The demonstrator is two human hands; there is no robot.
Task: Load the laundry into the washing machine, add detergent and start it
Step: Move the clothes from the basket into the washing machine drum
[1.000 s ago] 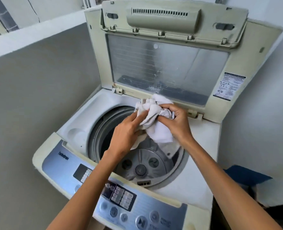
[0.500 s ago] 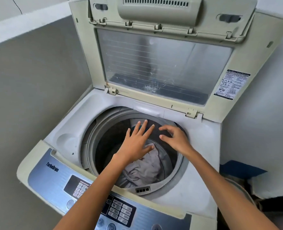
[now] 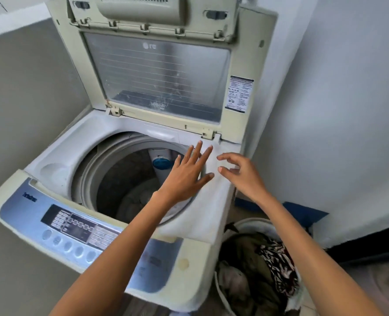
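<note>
— Where are our hands?
— Our left hand (image 3: 184,176) hangs over the right rim of the drum (image 3: 120,176), fingers straight and spread. Its grip is apart and carries nothing. We cannot tell whether the palm touches the rim.
— And the other one?
— Our right hand (image 3: 241,174) hovers just beside it, above the white top of the washing machine (image 3: 59,156). Its fingers are loosely bent, the grip apart as well, with nothing in it.
— Where do we see the laundry?
— In two places. A pale cloth (image 3: 136,201) lies at the bottom of the drum, dim and partly hidden behind our left forearm. The rest fills the laundry basket (image 3: 255,222) on the floor, just beside the machine's right side: dark olive clothes (image 3: 246,265) and a patterned piece (image 3: 277,258) in red, black and white.
— How does the machine stand?
— Its lid (image 3: 157,76) is raised upright at the back, with a printed label (image 3: 239,93) on the right of its frame. The control panel (image 3: 75,226) runs along the front edge, nearest us, its buttons blurred. A round blue cap (image 3: 162,164) sits on the drum's far wall.
</note>
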